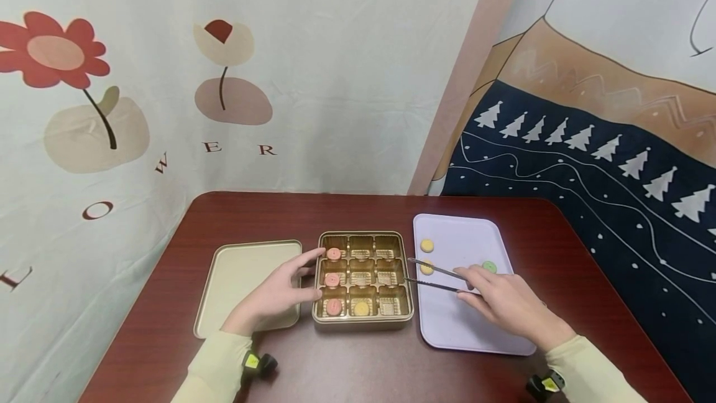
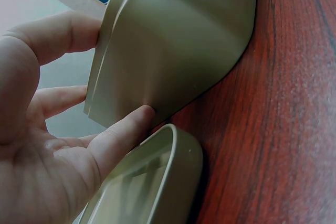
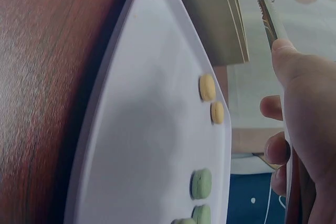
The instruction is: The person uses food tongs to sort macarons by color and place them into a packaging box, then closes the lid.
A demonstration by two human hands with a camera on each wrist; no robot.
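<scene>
Printed cloth (image 1: 347, 98) with flowers and letters across the upper left of the frame; at the upper right, navy cloth (image 1: 559, 160) with white trees. Below both, a reddish-brown desk (image 1: 358, 365), with a gold box (image 1: 363, 326) at the lower middle, probably placed there for easy reach from either side. Inside, nine compartments in three rows: pink cookies (image 1: 332, 280) down the left column, one to each compartment, and one yellow cookie (image 1: 361, 309) in the middle of the lowest row, seemingly grouped by colour. To the left of the box, a flat lid (image 1: 246, 278), likely laid aside to leave the top uncovered. Just beside the box on the right, a lilac tray (image 1: 458, 331) with two more yellow cookies (image 1: 427, 245) near its left edge and green cookies (image 3: 201, 183) farther right, partly hidden in the head view.

Left hand (image 1: 278, 291) spread wide at the box's left side, index finger at the rim, thumb against the wall, apparently to steady it. Right hand (image 1: 506, 300) gripping slim metal tongs (image 1: 442, 270), tips parted near the box's right edge, nothing visible between them; held behind the tips, presumably for clean handling in small compartments. Contact between tips and rim: impossible to tell.
</scene>
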